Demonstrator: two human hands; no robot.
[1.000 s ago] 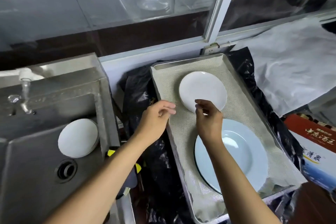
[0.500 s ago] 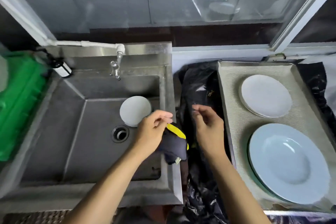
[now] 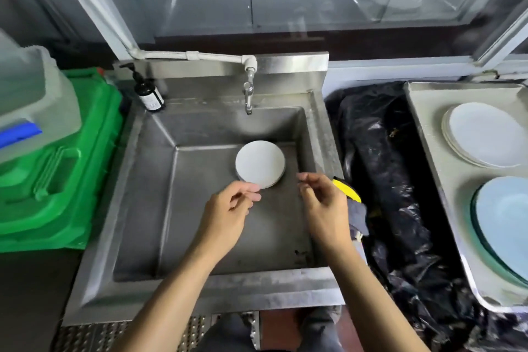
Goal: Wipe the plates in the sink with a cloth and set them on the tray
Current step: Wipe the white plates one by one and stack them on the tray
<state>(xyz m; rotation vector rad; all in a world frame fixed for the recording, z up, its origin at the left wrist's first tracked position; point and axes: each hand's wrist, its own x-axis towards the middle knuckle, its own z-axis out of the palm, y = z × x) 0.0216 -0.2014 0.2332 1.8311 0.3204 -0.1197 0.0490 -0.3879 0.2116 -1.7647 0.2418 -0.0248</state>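
Steel sink (image 3: 143, 208), square basin, under a window with a wall tap (image 3: 248, 94); view now centred on it, where half a second ago it sat to the left.

Green bin (image 3: 57, 180) at far left, more of it showing than before, a grey tub (image 3: 34, 94) on top.

Tray (image 3: 428, 128) at far right, cut by the frame edge, lined with a pale mat. Holds a blue plate (image 3: 505, 223) at the near end and a white stack (image 3: 485, 134) at the far end.

Black plastic sheet (image 3: 385, 166) between sink and tray.

Small white plate (image 3: 260, 163) in the basin, by the far right corner, lying flat.

Left hand (image 3: 228, 214) over the basin, empty, fingers loosely curled, tips just beside the plate's near rim. Earlier it hovered by the cloth.

Right hand (image 3: 325, 206) over the basin's right side, empty, fingers half open. It has moved in from above the sheet.

Cloth (image 3: 354, 208), dark grey with yellow edge, draped on the sink's right rim, partly behind the right hand.

Soap bottle (image 3: 148, 94) on the far left corner of the sink.
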